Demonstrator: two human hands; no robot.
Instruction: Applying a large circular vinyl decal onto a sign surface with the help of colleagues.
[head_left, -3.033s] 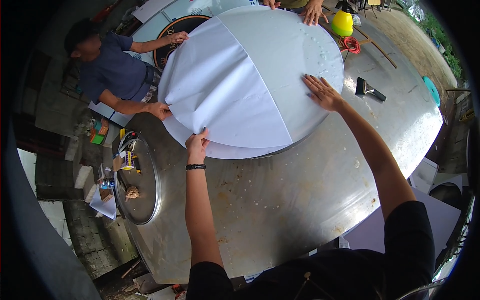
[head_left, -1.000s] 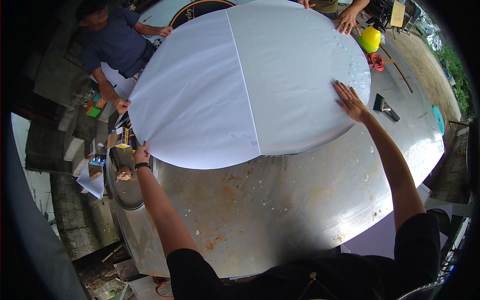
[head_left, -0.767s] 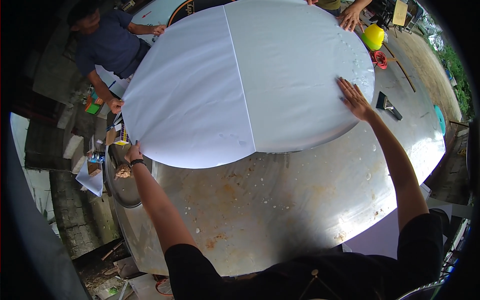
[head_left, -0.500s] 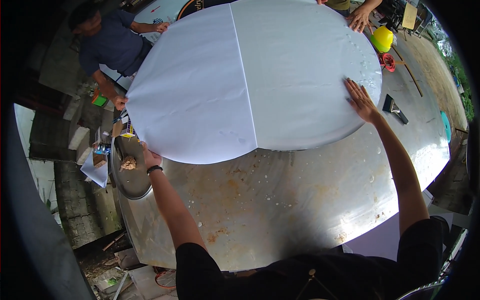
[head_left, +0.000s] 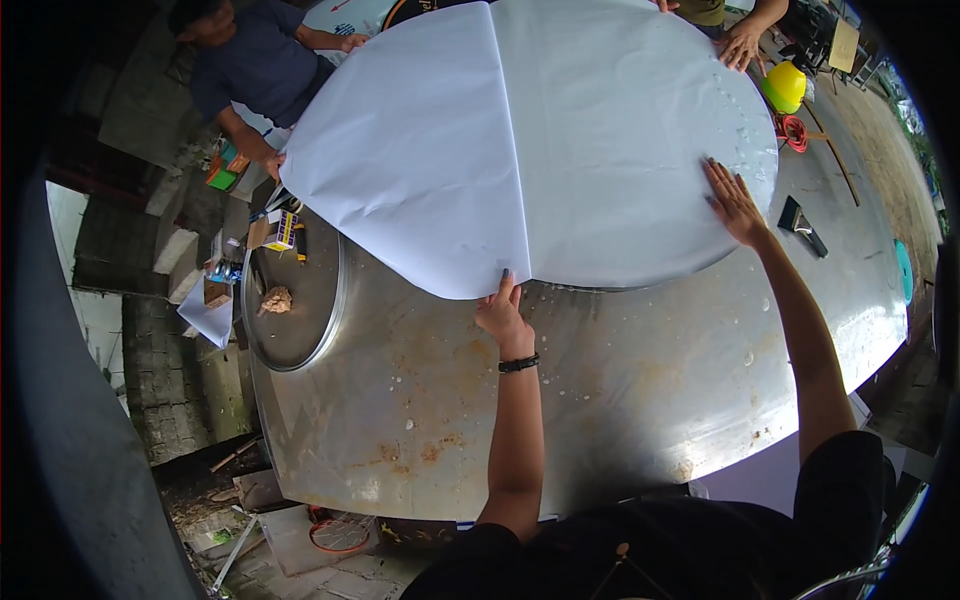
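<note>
My left hand (head_left: 505, 312), a dark band on its wrist, pinches the near edge of a white sheet (head_left: 410, 150), close to the straight line where the white meets a greyish film (head_left: 610, 160). Together they form a large round shape on the metal table. Toward its right rim my right hand (head_left: 735, 207) lies flat on the film, fingers stretched out and nothing held. Drops and bubbles show beyond that hand. At the left, a co-worker's hand (head_left: 275, 163) grips the white sheet's edge; another person's hand (head_left: 742, 45) rests at the far right rim.
The stained metal table (head_left: 430, 380) spreads below. A black squeegee (head_left: 802, 228) lies right of the film, near a yellow spray bottle (head_left: 783, 88) and red cord (head_left: 791, 133). Left sit a metal tray (head_left: 290, 352) holding a brown lump (head_left: 276, 299) and a small open box (head_left: 277, 232).
My left hand has moved right along the near edge, from the left side to beside the dividing line. The white sheet's lower left edge now runs straighter, uncovering more tray. My right hand stays flat.
</note>
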